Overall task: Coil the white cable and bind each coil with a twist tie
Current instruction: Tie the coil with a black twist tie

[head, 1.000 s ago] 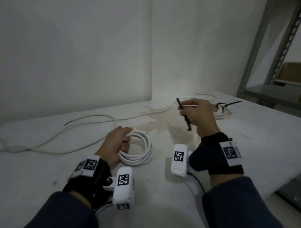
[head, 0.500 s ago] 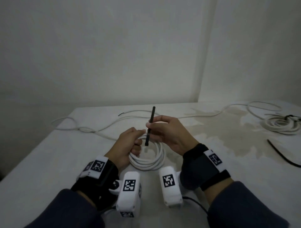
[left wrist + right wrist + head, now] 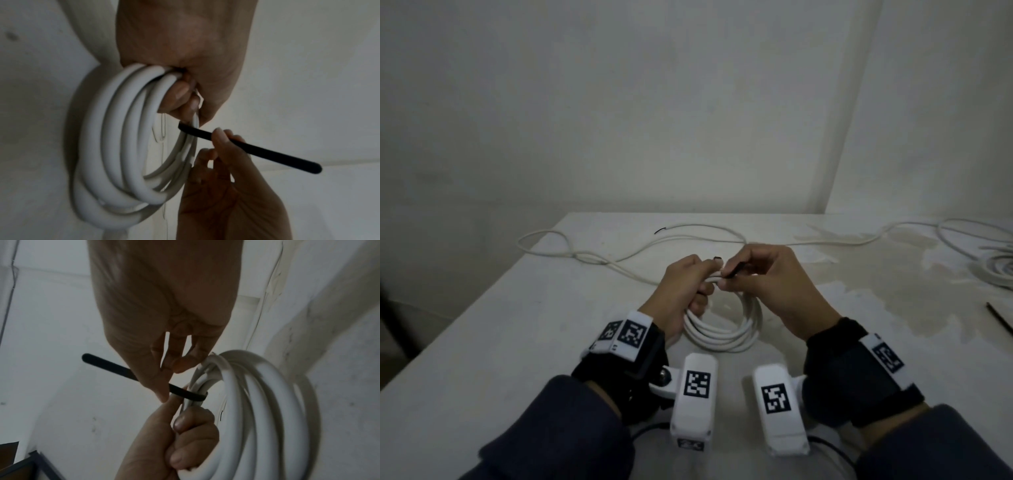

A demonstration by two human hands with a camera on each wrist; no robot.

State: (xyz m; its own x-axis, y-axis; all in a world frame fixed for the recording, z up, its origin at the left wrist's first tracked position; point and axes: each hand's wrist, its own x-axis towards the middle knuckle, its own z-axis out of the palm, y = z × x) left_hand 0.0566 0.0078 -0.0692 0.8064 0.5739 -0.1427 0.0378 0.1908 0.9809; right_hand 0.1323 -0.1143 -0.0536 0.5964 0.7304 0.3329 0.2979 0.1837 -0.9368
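Observation:
A coil of white cable [image 3: 726,334] stands tilted off the white table [image 3: 517,342], lifted at its far side. My left hand [image 3: 685,287] grips the bundled strands [image 3: 144,78] at the top of the coil [image 3: 257,402]. My right hand [image 3: 767,277] pinches a black twist tie [image 3: 246,147] between thumb and forefinger. One end of the tie [image 3: 185,394] lies across the strands just beside my left fingers [image 3: 185,423]; the other end sticks out free. In the head view only a short piece of the tie [image 3: 734,272] shows between the hands.
Loose white cable [image 3: 619,246] runs along the table's back. A second coil [image 3: 996,274] lies at the far right edge, with another black tie [image 3: 1000,317] on the table near it. The wall stands close behind; the table's left edge drops off.
My right hand brought the tie from the right side over to the coil and laid its end against the strands. The left hand lifted the coil's top. The head view swung left.

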